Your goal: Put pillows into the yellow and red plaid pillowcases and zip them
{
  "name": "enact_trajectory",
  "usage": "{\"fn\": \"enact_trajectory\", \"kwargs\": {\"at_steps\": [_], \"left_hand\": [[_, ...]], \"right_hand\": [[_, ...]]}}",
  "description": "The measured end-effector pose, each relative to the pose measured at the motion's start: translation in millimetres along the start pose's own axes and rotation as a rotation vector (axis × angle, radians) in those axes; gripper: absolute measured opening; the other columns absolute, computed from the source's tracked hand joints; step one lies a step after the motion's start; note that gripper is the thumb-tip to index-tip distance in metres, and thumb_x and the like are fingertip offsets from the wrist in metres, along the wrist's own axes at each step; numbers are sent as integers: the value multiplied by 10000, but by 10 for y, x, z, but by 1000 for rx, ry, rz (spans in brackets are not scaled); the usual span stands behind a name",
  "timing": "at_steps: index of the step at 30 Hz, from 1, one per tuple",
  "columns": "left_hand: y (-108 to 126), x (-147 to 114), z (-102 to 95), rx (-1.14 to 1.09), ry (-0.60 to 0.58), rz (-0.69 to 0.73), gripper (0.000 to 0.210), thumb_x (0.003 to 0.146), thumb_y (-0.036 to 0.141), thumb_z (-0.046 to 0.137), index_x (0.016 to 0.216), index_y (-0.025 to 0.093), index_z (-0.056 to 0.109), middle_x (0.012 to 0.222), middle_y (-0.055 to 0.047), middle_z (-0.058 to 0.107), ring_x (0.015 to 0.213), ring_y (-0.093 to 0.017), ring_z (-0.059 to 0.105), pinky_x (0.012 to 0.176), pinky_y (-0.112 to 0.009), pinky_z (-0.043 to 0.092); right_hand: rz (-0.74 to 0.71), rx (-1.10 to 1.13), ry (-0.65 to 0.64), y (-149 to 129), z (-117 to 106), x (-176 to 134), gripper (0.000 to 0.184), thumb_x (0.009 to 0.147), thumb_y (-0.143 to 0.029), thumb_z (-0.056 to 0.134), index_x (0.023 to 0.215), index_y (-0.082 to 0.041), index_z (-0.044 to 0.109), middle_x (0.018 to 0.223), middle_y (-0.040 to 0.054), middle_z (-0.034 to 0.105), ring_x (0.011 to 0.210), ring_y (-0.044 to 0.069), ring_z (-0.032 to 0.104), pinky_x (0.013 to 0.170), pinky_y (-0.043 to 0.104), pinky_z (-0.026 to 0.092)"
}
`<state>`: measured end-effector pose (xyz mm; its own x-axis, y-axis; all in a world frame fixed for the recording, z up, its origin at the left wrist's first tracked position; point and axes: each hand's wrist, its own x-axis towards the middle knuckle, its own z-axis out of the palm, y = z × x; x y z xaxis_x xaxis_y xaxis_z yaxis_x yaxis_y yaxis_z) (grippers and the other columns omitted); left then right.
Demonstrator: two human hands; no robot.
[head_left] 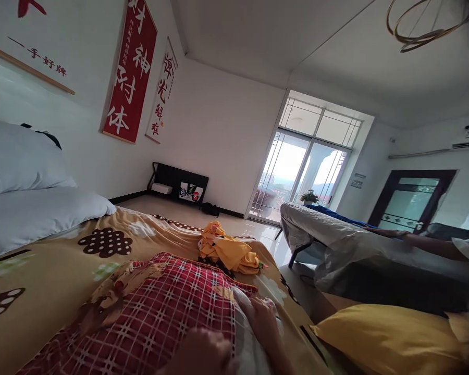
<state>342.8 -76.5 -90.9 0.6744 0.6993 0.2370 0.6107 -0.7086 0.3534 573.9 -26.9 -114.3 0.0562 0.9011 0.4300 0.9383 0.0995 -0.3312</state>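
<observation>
A red plaid cloth with a brown leaf-patterned part lies spread over the patterned bed sheet. Whitish material shows along its right side; whether it is inside the cloth or under it I cannot tell. My left hand is low over the plaid cloth, smeared by motion, so its grip is unclear. At the cloth's right corner, my right hand has its fingers curled in, with something pale and small at them. Beyond the plaid cloth lies a crumpled yellow cloth.
White pillows are stacked at the left. A yellow pillow is at the lower right. Across a gap, a plastic-covered table stands with another person's arm over it. A black folded frame leans by the wall.
</observation>
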Motion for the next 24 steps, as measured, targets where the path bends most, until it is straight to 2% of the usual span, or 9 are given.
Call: {"fn": "enact_trajectory", "kwargs": {"at_steps": [3, 5, 7, 11, 15, 17, 20, 22, 24], "left_hand": [[-4, 553, -241, 68, 84, -110, 364, 947, 350, 448, 1231, 144, 547, 1199, -149, 589, 1064, -273, 579, 891, -477, 490], [-20, 849, -303, 134, 106, -199, 448, 893, 354, 472, 1254, 98, 541, 1213, -196, 589, 1109, -328, 563, 892, -489, 485], [-62, 1026, -265, 172, 71, -256, 487, 837, 375, 508, 1202, 64, 592, 1177, -215, 619, 1103, -348, 578, 889, -472, 493], [-182, 1086, -22, 156, -50, -249, 384, 812, 322, 487, 1012, 72, 700, 1047, -209, 691, 1019, -344, 639, 863, -460, 508], [-255, 1045, 125, 135, -40, -210, 382, 842, 293, 433, 1023, 84, 695, 1064, -195, 694, 1031, -325, 641, 866, -451, 507], [-262, 1043, 137, 120, -14, -211, 412, 885, 314, 375, 1041, 91, 684, 1067, -187, 694, 1020, -312, 648, 862, -440, 508], [-259, 1051, 141, 102, 20, -223, 529, 937, 437, 280, 1064, 100, 667, 1051, -189, 695, 992, -319, 658, 848, -447, 507], [-268, 1060, 145, 92, 22, -232, 518, 925, 458, 314, 1054, 99, 664, 1030, -194, 699, 978, -326, 662, 836, -446, 507], [-297, 1070, 141, 77, 7, -232, 416, 900, 382, 382, 1002, 102, 673, 1001, -190, 706, 960, -317, 670, 820, -419, 509]], "right_hand": [[-63, -3, 87, -111, -184, -150, 444, 954, -500, 387, 789, -233, 701, 853, 68, 693, 864, 236, 618, 916, 414, 394], [-90, -8, 152, -116, -243, -258, 379, 943, -486, 410, 984, -270, 718, 951, 72, 700, 929, 248, 619, 902, 413, 420], [-90, 0, 167, -16, -230, -371, 379, 920, -468, 440, 1180, -307, 664, 1123, 75, 687, 1051, 266, 608, 943, 443, 429], [14, 118, 30, 423, -70, -603, 514, 874, -506, 457, 1308, -266, 590, 1406, 64, 523, 1320, 286, 453, 1082, 478, 379], [198, 280, -3, 777, 23, -817, 711, 828, -637, 452, 1380, -195, 518, 1473, 76, 431, 1389, 280, 338, 1139, 425, 323], [357, 350, 18, 822, 12, -888, 827, 772, -715, 483, 1396, -173, 493, 1470, 114, 431, 1371, 311, 365, 1119, 440, 348], [539, 443, 58, 753, -28, -913, 896, 675, -780, 548, 1358, -201, 530, 1374, 123, 547, 1328, 342, 429, 1071, 455, 401], [556, 486, 81, 669, -47, -888, 876, 636, -772, 591, 1316, -221, 565, 1285, 100, 620, 1302, 338, 465, 1052, 439, 425], [541, 500, 99, 597, -61, -854, 853, 624, -741, 616, 1294, -214, 584, 1230, 92, 652, 1284, 343, 485, 1042, 445, 432]]}}
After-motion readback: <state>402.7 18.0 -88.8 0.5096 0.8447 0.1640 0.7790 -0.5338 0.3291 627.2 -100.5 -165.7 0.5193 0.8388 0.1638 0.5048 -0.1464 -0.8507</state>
